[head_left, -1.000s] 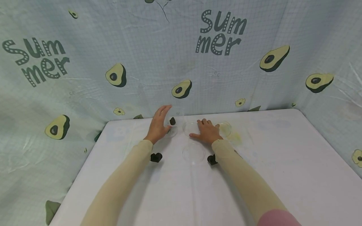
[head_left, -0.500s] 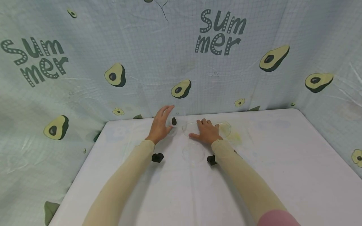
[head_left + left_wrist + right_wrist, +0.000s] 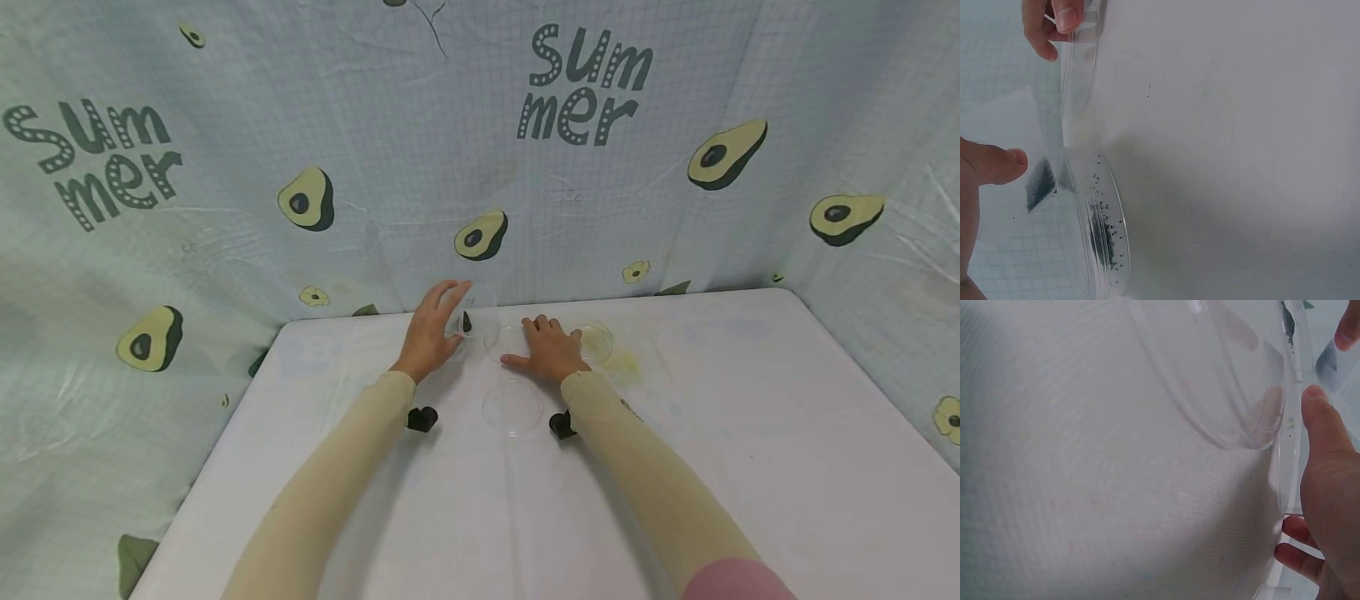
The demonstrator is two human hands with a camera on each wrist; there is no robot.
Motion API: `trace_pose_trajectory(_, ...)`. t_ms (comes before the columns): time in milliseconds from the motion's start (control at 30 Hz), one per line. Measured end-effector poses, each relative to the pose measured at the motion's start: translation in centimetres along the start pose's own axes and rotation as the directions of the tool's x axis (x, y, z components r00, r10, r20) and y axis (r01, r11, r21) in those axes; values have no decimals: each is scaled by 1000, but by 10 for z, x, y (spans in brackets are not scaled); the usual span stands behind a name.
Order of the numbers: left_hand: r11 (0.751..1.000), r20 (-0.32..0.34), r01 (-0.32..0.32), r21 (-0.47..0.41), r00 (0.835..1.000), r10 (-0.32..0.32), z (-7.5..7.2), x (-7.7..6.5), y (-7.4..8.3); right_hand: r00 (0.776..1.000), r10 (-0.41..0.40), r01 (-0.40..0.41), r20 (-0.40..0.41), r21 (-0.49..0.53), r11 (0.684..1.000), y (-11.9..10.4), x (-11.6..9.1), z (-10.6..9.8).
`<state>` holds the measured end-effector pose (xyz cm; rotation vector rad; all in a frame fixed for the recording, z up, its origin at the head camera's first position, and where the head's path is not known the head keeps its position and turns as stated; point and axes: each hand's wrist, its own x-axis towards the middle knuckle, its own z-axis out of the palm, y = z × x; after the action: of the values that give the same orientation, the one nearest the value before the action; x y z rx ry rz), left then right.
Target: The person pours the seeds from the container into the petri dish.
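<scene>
My left hand [image 3: 432, 333] grips a clear plastic bag [image 3: 483, 296] at the back of the table, its thumb and fingers curved at the bag's side. Dark fine grains [image 3: 1040, 185] sit gathered in the bag, tilted above a shallow clear dish [image 3: 1124, 250]. More dark grains lie in that dish, some scattered across it; in the head view the left hand partly hides it. Spread on the table, my right hand [image 3: 552, 348] has its thumb at the rim of a second clear dish [image 3: 491, 329]. A third dish [image 3: 597, 325], yellowish inside, stands just beyond its fingers.
Another clear round dish [image 3: 513, 429] lies in front of the hands on the white table [image 3: 480, 517]. A pale yellow stain [image 3: 624, 364] marks the surface on the right. Avocado-print sheeting [image 3: 405, 167] hangs close behind the table's back edge. A black heart-shaped piece [image 3: 422, 419] sits beneath the left sleeve.
The left hand has drifted slightly right with the bag, and the dark clump in the bag looks narrower. The right hand and the dishes near it stay in place.
</scene>
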<state>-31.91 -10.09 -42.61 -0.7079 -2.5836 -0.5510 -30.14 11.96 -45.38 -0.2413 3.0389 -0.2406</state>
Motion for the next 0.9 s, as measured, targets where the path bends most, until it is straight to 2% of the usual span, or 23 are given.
trace_pose_trajectory(500,997,39,-39,66,999,36,5,3,4,1000,1,-1,-10,7,1000,1,0,2)
trace_pose_trajectory(900,991,46,-90,99,995,86,6,4,6,1000,-15,15,-4,7,1000,3,2,2)
